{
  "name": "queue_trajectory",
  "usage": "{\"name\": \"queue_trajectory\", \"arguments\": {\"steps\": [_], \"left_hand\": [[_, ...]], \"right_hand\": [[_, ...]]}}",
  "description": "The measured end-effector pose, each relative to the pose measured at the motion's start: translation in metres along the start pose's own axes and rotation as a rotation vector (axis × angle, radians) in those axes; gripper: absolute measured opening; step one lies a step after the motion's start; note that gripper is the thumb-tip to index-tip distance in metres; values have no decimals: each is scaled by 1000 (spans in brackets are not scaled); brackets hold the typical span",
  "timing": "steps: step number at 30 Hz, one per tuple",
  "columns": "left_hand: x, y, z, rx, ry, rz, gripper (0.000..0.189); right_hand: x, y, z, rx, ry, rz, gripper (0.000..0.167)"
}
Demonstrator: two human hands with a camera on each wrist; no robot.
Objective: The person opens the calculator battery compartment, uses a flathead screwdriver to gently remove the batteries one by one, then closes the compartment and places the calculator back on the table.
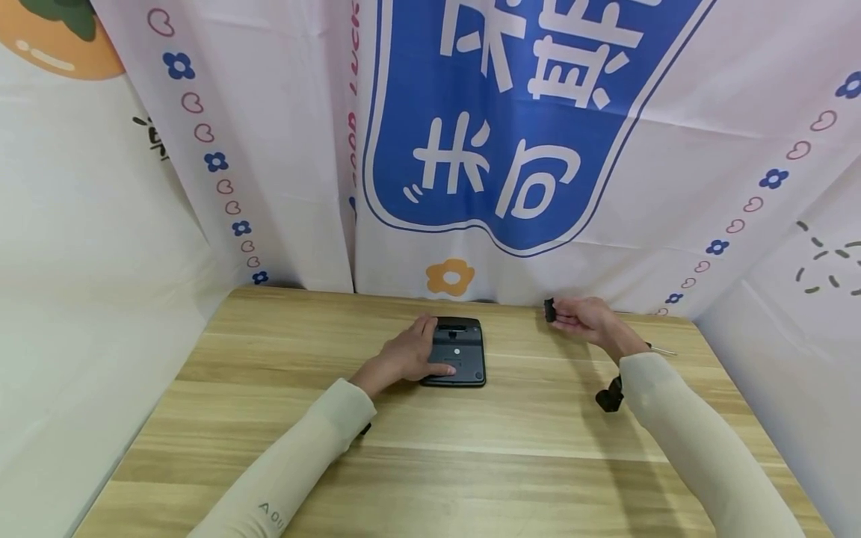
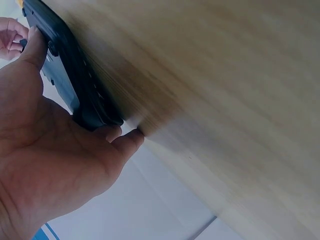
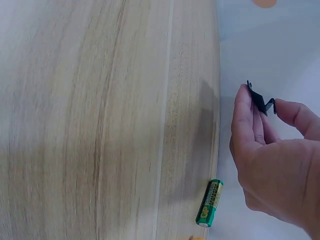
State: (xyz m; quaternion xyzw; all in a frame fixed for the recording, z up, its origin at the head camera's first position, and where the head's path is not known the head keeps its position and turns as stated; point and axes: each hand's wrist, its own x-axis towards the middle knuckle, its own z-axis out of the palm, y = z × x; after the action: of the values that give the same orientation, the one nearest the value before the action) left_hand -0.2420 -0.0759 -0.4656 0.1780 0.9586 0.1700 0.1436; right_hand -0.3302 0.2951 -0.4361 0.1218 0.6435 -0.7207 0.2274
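A black calculator (image 1: pixel 464 359) lies back side up on the table, a narrow battery slot (image 1: pixel 452 326) exposed near its far edge. My left hand (image 1: pixel 406 354) grips its left side, the thumb on the back and the fingers at the far edge. In the left wrist view the calculator (image 2: pixel 67 65) is seen edge-on beside the palm. Over the table's back edge, my right hand (image 1: pixel 587 317) pinches a small black battery cover (image 3: pixel 258 101) with a bent clip between thumb and fingertips. Below that hand, a green battery (image 3: pixel 210 202) lies near the edge in the right wrist view.
A thin screwdriver (image 1: pixel 662 350) lies on the wooden table (image 1: pixel 525 463), partly hidden behind the right forearm. Printed white cloth (image 1: pixel 303 187) hangs along the back edge and the sides. A black device (image 1: pixel 610 396) sits under the right cuff.
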Motion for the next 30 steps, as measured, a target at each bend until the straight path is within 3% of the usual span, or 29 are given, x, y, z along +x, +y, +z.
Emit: {"name": "queue_trajectory", "arguments": {"steps": [13, 30], "left_hand": [[-1, 1, -1, -6, -1, 4, 108], [-1, 1, -1, -22, 1, 2, 108]], "right_hand": [[-1, -1, 1, 37, -77, 15, 18], [-4, -3, 19, -30, -128, 11, 47]]}}
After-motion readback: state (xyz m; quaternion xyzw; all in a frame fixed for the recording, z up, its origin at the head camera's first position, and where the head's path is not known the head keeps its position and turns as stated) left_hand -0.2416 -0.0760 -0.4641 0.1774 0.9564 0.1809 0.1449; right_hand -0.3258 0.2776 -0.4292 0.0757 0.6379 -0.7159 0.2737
